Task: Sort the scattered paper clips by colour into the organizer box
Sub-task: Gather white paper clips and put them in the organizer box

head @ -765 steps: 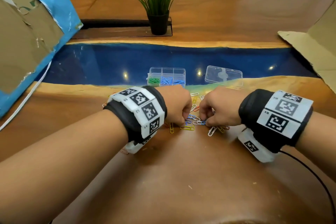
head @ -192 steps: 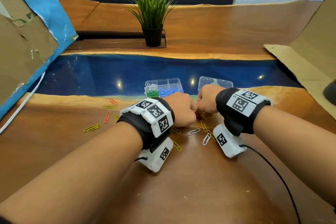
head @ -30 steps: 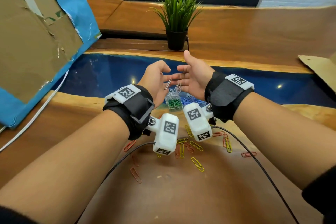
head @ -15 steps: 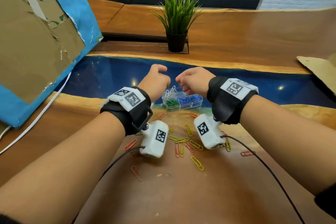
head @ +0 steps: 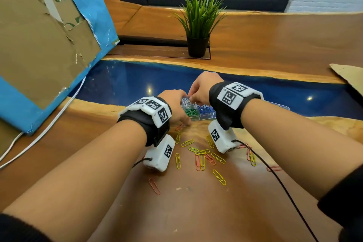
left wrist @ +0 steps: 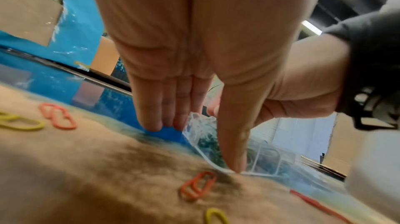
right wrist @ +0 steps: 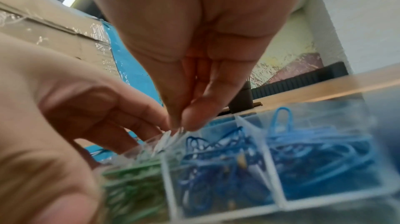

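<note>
The clear organizer box (head: 204, 117) sits at the edge of the blue resin strip, with green clips (head: 190, 113), blue clips (head: 204, 108) and white clips (head: 186, 102) in separate compartments. My left hand (head: 181, 113) holds the box's left end, the thumb (left wrist: 234, 159) on the near corner and the fingers (left wrist: 151, 121) at the far side. My right hand (head: 193, 98) hovers over the back-left compartment and pinches white clips (right wrist: 166, 140) at its fingertips (right wrist: 190, 121). Yellow clips (head: 219, 177) and orange clips (head: 154, 185) lie scattered on the wood in front of the box.
A potted plant (head: 197, 45) stands behind the blue strip. Blue-edged cardboard (head: 49, 45) leans at the left with a white cable (head: 39, 135) below it. More cardboard (head: 349, 76) lies at the right. The clear lid (head: 280, 106) is right of the box.
Both hands have come down from a raised, palms-together pose to the box. The left now holds its left end; the right fingers are at the white clips.
</note>
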The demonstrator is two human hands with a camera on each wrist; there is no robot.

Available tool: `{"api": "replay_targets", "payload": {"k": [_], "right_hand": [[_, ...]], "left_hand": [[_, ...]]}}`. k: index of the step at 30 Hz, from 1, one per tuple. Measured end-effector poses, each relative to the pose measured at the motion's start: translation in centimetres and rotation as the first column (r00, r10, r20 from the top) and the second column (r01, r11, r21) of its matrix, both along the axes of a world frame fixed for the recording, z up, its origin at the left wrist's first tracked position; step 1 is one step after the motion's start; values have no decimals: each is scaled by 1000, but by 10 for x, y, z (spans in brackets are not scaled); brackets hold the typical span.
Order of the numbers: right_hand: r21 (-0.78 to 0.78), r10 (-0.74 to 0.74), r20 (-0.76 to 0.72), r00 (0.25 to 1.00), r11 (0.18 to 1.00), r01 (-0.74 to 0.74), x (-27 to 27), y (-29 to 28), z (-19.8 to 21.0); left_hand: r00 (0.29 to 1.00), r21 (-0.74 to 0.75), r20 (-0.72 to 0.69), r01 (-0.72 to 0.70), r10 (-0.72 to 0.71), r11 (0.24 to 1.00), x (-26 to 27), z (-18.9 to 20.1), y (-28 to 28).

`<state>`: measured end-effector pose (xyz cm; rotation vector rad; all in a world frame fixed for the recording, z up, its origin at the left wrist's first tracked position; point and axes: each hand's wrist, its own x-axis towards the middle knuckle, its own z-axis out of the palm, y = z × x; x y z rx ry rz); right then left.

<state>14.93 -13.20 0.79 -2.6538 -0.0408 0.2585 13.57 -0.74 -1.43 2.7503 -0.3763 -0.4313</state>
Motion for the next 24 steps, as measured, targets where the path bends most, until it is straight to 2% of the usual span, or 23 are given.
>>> {"api": "replay_targets", "payload": {"k": [4,8,11,15,20,24], "right_hand": [[9,4,26,1000,1000,-5,6,-2,0],[114,-15,54,998,993,9,8,-7,-1],[5,-18,32,999,1000,18,9,-7,-3],[-121,50,-10,999,991,-51,6,-3,-7],[-60,41,72,997,998,-36,6,-3,-5],[-23,101,-6,995,995,-101,3,-5,-1]], "left_hand": [[1000,-14,-6,9,-9,1000,1,0,3],[1000,-31,-18,7,-8,999,3,-2,5],[999,-50,-39,-10,8,999,4,-2,5],[999,-49,-36,-9,8,999,4,-3,6],[1000,-68,-17,-4,3,998,3,-6,7],[1000,-75,-22,2,-3,997,4,-6,8]]}}
